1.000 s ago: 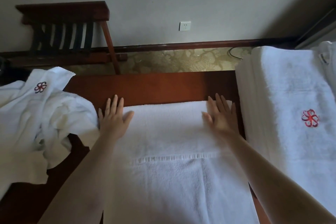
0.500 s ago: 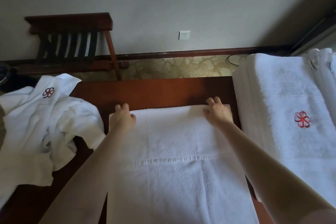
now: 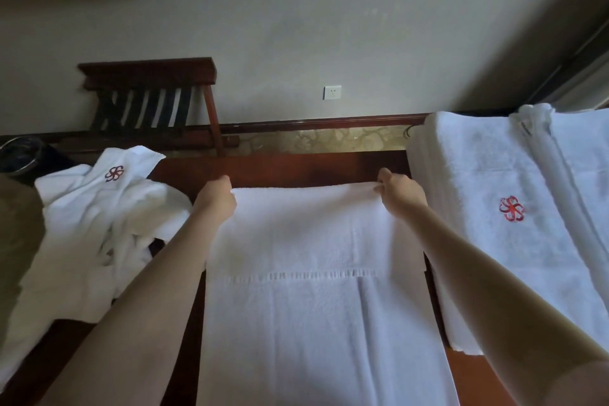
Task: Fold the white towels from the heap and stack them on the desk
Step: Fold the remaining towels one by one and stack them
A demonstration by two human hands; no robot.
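A long white towel lies lengthwise down the middle of the dark wooden desk. My left hand pinches its far left corner and my right hand pinches its far right corner; the far edge is lifted a little off the wood. To the left sits a crumpled heap of white towels with a red flower emblem. On the right stands a stack of folded white towels, its top one bearing the same red emblem.
A wooden luggage rack stands against the wall behind the desk at the left. A wall socket is above the skirting board. Patterned carpet shows between desk and wall. A dark round object sits at far left.
My hands went from lying flat on the towel's far end to closing on its two far corners and raising that edge. The view has tilted upward.
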